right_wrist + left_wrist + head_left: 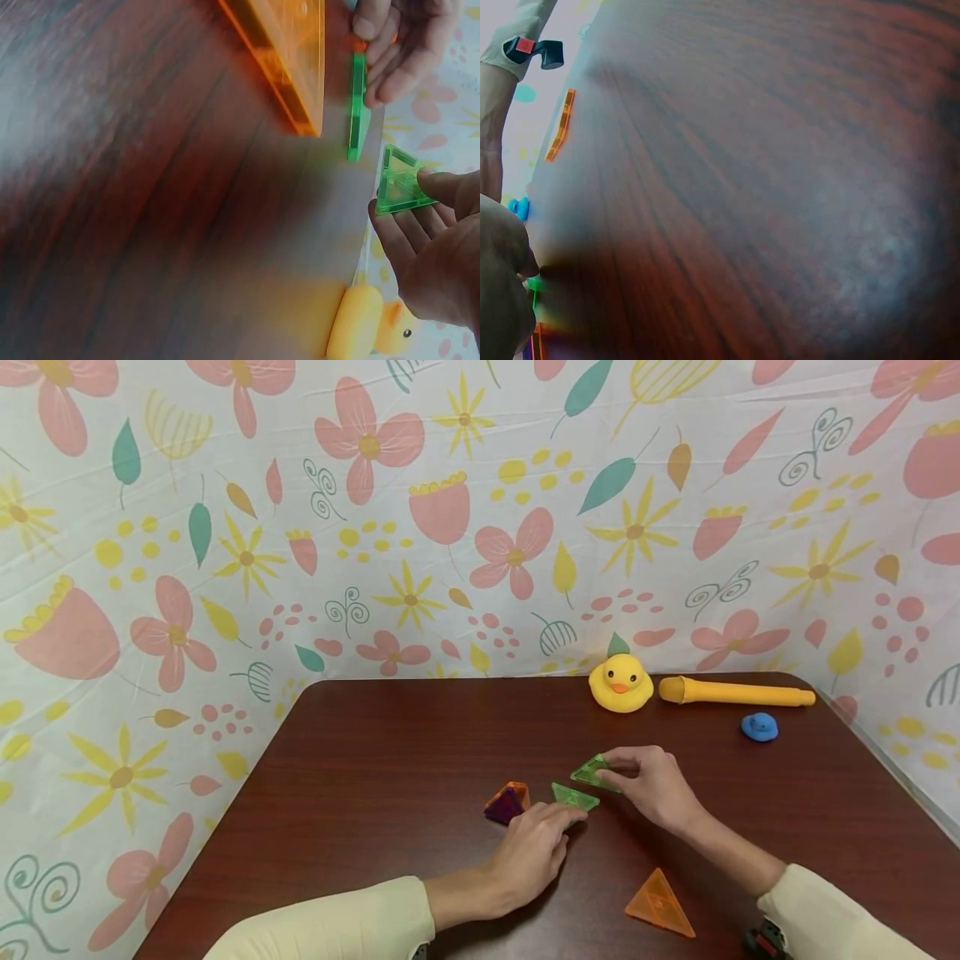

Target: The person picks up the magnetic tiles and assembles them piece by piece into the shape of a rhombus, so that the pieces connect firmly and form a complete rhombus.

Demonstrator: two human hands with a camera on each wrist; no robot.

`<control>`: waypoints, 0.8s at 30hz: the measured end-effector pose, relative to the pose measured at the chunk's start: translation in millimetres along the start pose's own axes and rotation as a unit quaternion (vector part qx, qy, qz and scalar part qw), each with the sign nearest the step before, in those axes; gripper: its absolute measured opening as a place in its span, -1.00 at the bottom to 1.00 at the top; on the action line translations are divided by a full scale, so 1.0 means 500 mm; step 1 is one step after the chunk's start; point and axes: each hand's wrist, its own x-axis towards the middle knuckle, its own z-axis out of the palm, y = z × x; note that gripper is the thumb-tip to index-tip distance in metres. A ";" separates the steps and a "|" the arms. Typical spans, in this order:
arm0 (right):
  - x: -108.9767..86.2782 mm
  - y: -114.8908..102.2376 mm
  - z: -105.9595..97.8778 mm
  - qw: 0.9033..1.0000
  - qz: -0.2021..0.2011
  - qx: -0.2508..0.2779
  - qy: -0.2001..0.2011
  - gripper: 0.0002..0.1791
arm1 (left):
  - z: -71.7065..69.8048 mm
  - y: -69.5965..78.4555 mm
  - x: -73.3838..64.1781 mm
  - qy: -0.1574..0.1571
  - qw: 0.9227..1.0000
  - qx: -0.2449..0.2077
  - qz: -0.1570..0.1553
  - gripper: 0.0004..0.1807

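Observation:
My right hand (652, 789) pinches a green triangular magnetic tile (397, 184) between thumb and fingers, just over the tabletop. A second green triangular magnetic tile (573, 795) lies flat to the left of it, apart from the held one. The fingertips of my left hand (528, 852) rest at this tile's near edge, fingers loosely extended. Beside the left knuckles stands an orange and purple pyramid of tiles (506, 804), partly covered by the hand. In the right wrist view, the left hand (412, 45) shows above the second tile, which appears edge-on.
An orange triangular tile (662, 903) lies near the front, between the forearms. Towards the back right are a yellow rubber duck (621, 685), a yellow toy microphone (738, 692) and a small blue duck (760, 727). A flowered cloth (450, 568) hangs behind the dark wooden table (390, 752).

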 end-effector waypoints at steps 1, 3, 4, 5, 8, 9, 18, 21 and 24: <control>0.001 -0.002 0.004 1.000 -0.001 0.001 0.002 -0.76 | 0.000 0.000 0.000 0.000 1.000 0.000 0.000 -0.56; 0.001 -0.007 0.012 1.000 -0.003 0.003 0.003 -0.78 | 0.000 -0.001 0.000 -0.001 1.000 0.000 0.001 -0.56; 0.001 -0.010 0.015 1.000 -0.005 0.003 0.004 -0.79 | 0.001 -0.001 0.000 -0.001 1.000 -0.001 0.001 -0.56; 0.001 -0.012 0.018 1.000 -0.005 0.004 0.006 -0.80 | 0.001 -0.001 0.000 -0.002 1.000 -0.002 0.001 -0.56; 0.002 -0.016 0.028 1.000 -0.004 0.004 0.007 -0.84 | 0.001 -0.001 0.000 -0.005 1.000 -0.005 -0.001 -0.57; 0.003 -0.016 0.031 1.000 -0.003 0.007 0.008 -0.85 | 0.001 -0.001 0.000 -0.005 1.000 -0.005 -0.001 -0.57; 0.005 -0.022 0.048 1.000 0.000 0.012 0.006 -0.88 | 0.000 -0.001 0.000 -0.003 1.000 -0.007 0.003 -0.58; 0.004 -0.022 0.052 1.000 0.001 0.014 0.005 -0.89 | 0.000 -0.001 -0.001 -0.007 1.000 -0.009 0.002 -0.58; 0.002 -0.020 0.056 1.000 -0.001 0.017 0.003 -0.89 | 0.000 -0.001 -0.001 -0.011 1.000 -0.011 0.000 -0.59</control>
